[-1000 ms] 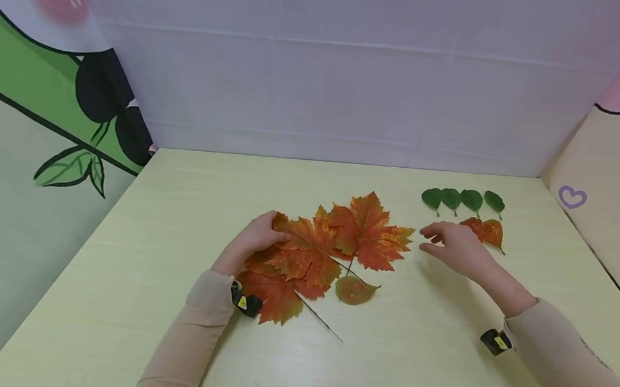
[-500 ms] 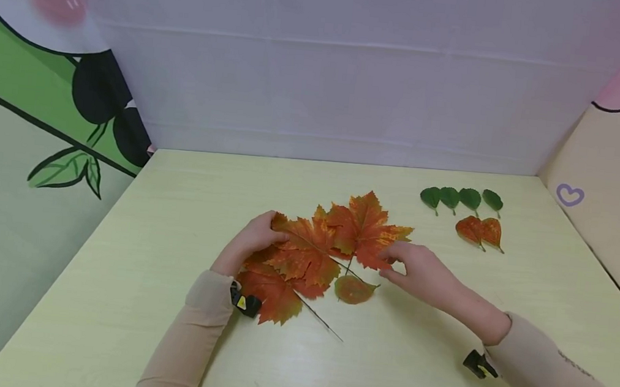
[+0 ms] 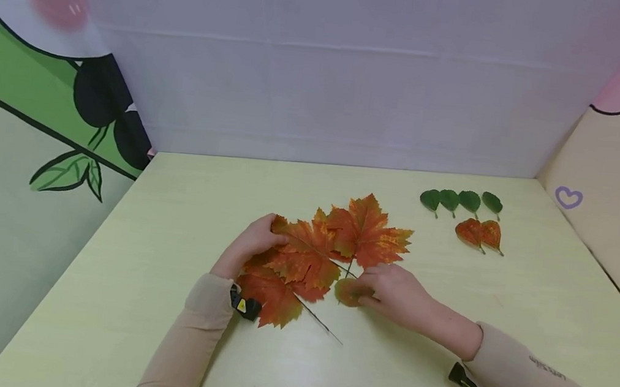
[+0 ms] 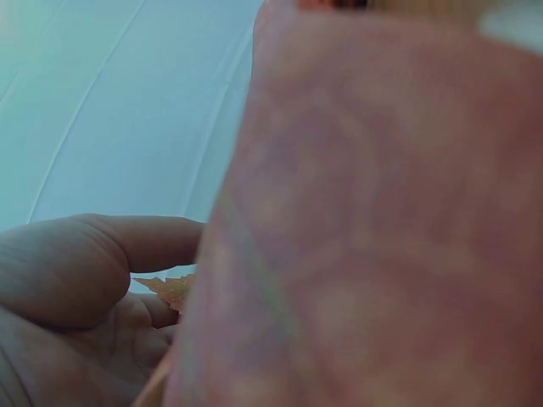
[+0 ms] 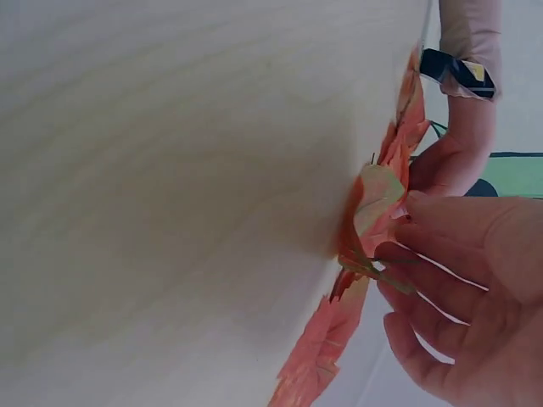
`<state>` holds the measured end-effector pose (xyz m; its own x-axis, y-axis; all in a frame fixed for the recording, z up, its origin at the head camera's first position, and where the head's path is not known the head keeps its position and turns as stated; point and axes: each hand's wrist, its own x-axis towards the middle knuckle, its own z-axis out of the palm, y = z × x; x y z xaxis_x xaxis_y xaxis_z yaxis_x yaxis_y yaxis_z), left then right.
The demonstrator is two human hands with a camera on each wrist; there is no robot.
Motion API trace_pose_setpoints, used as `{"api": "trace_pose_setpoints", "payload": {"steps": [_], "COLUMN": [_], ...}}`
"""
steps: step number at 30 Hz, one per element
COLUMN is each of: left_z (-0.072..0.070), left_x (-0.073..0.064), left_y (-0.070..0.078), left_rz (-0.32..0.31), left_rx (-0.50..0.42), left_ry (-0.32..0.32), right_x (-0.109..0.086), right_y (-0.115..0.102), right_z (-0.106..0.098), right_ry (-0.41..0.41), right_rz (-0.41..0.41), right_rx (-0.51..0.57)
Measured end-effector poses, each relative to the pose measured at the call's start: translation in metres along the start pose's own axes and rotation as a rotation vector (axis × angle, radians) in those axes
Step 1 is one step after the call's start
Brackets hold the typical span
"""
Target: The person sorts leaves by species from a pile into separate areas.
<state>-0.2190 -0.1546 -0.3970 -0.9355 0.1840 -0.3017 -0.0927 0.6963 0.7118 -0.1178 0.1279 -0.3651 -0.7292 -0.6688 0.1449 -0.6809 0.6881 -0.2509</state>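
Note:
My left hand (image 3: 252, 237) grips the left side of a bunch of orange-red maple leaves (image 3: 305, 251), thumb on top and fingers underneath. In the left wrist view a blurred leaf (image 4: 365, 220) covers most of the picture and hides the fingertips. Just right of the bunch, my right hand (image 3: 398, 293) has thumb and fingers at the stem end of a small green-and-orange leaf (image 3: 347, 291), pinching it. The right wrist view shows this small leaf (image 5: 377, 199) standing up in front of the maple leaves, with the fingers (image 5: 433, 275) curled around its stem.
A row of several small green leaves (image 3: 469, 200) lies at the table's back right. Two small orange leaves (image 3: 469, 231) lie side by side below it. The pale wooden table (image 3: 176, 206) meets a lilac backdrop (image 3: 318, 102) behind.
My right hand has moved left and toward me, from beside the small orange leaves to the green-and-orange leaf, its fingers closing on it. The left hand and maple leaves have stayed put.

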Motion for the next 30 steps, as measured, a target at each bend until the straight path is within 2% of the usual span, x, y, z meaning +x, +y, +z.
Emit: {"api": "trace_pose_setpoints", "payload": {"steps": [3,7,12,18,30], "left_z": [0.0,-0.001,-0.001,-0.001,0.0], "left_x": [0.0,0.0,0.0,-0.001,0.0], "left_y": [0.001,0.003,0.003,0.002,0.001], "left_rz": [0.002,0.008,0.006,0.011,-0.002], "left_rx": [0.009,0.021,0.014,0.005,-0.018], "left_ry": [0.006,0.013,0.012,0.015,0.005], "right_x": [0.001,0.004,0.007,0.007,0.007], "right_y": [0.0,-0.001,-0.004,-0.006,-0.004], "right_z": [0.003,0.006,0.012,0.017,0.022], "right_ry": [-0.012,-0.057,-0.103,-0.084,-0.022], "right_rz": [0.027,0.068,0.082,0.047,0.032], "right_rx": [-0.038,-0.029,-0.076,-0.139,-0.068]}}
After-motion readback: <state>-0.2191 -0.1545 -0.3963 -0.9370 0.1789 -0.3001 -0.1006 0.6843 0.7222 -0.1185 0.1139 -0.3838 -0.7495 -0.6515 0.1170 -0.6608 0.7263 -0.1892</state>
